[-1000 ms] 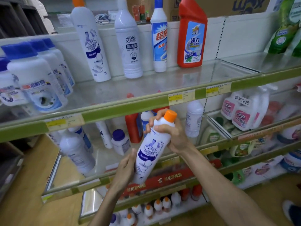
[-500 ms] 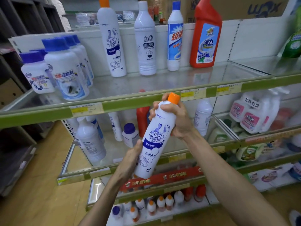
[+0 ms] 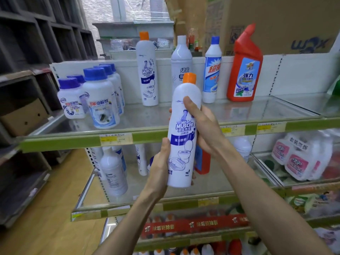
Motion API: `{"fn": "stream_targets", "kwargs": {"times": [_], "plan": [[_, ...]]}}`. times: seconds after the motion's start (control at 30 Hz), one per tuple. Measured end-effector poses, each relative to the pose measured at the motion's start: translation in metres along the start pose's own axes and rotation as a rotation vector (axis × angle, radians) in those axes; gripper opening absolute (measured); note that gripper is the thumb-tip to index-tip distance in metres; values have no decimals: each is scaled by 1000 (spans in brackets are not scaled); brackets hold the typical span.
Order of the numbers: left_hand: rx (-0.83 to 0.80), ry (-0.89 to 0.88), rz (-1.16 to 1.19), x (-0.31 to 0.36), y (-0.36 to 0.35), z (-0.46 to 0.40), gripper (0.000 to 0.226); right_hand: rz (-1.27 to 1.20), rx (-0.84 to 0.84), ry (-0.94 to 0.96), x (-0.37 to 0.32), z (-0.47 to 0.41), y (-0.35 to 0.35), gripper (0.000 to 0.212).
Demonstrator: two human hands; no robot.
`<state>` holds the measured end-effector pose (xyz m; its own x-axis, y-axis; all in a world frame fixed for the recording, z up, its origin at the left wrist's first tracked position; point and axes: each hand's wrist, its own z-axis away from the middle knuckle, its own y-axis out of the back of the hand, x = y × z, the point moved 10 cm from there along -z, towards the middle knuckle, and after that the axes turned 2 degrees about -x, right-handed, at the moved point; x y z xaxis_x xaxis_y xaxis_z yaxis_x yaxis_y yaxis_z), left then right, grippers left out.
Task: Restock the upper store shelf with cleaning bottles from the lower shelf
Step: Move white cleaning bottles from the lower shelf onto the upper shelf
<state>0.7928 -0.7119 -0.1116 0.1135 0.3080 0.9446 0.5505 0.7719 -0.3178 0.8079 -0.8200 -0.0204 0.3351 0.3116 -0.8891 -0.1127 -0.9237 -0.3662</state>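
Observation:
I hold a white Mr Muscle bottle with an orange cap upright in front of the upper shelf. My left hand grips its lower part from the left. My right hand wraps its middle from the right. At the back of the upper shelf stands a matching Mr Muscle bottle. Beside it are a plain white bottle, a blue-capped bottle and a red bottle. The lower shelf carries a white bottle and others partly hidden behind my arms.
Several blue-capped white jars crowd the upper shelf's left end. Pink-labelled jugs sit in the right bay of the lower shelf. Small orange-capped bottles line the bottom shelf. Dark cubbies stand to the left, a cardboard box above.
The bottle has risen from below the upper shelf's edge to in front of it and stands more upright. My right hand slid from the cap down to the bottle's middle.

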Motion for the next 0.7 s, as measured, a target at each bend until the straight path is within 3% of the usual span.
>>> {"fn": "stream_targets", "kwargs": {"times": [0.17,0.27,0.33,0.53,0.7], "plan": [[34,-144,-152,37,-4,-6,50,201,24,110,-34,-10,-1,47],[32,-286,-324,70,-10,-12,37,374,16,241,-68,-14,-10,27],[33,-365,-499,94,-16,-20,40,442,-30,292,-87,-17,-23,19],[163,-473,-694,152,-19,-61,53,453,-64,338,-121,-46,-43,36],[190,-466,-653,172,-8,-101,53,493,-83,315,-131,-78,-46,41]]}}
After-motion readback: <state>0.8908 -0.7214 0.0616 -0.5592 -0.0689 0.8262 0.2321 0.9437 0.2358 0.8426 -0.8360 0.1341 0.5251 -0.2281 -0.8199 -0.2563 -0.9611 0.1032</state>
